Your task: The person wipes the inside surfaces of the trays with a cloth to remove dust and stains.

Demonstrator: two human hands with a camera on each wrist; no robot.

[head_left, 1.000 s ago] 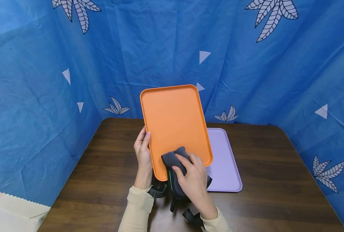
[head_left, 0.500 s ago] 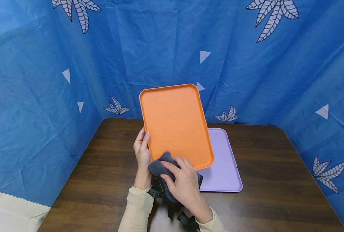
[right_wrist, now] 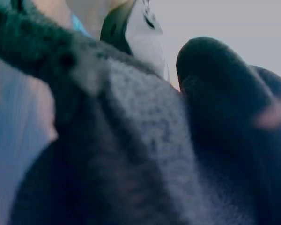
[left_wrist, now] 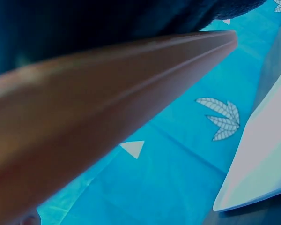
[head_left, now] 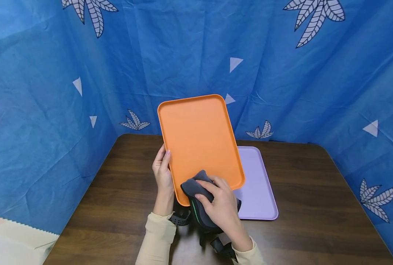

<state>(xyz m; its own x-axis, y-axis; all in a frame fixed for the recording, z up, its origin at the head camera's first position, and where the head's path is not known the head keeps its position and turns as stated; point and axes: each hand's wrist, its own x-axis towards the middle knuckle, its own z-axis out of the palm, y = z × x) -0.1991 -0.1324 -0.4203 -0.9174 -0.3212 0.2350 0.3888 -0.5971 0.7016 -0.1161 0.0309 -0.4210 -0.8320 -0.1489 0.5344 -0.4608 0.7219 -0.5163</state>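
An orange tray (head_left: pixel 199 140) is held up at a tilt above the table. My left hand (head_left: pixel 163 173) grips its left edge, thumb on the front face and fingers behind. Bunched in my right hand (head_left: pixel 222 202), a dark grey cloth (head_left: pixel 196 189) lies against the tray's lower end, its loose folds hanging below. The left wrist view catches the tray's rim (left_wrist: pixel 107 98) side-on, with dark cloth (left_wrist: pixel 103 28) above it. Cloth (right_wrist: pixel 145 140) fills most of the right wrist view, hiding the contact with the tray.
A lilac tray (head_left: pixel 256 184) lies flat on the brown wooden table (head_left: pixel 308 191), partly behind the orange one. Blue patterned curtain (head_left: pixel 183 55) encloses the back and sides. A pale sheet (head_left: pixel 14 239) shows at the lower left.
My right hand slid the cloth left and down to the tray's lower-left corner, then back right and up. The orange tray shifted very slightly; my left hand kept its grip.
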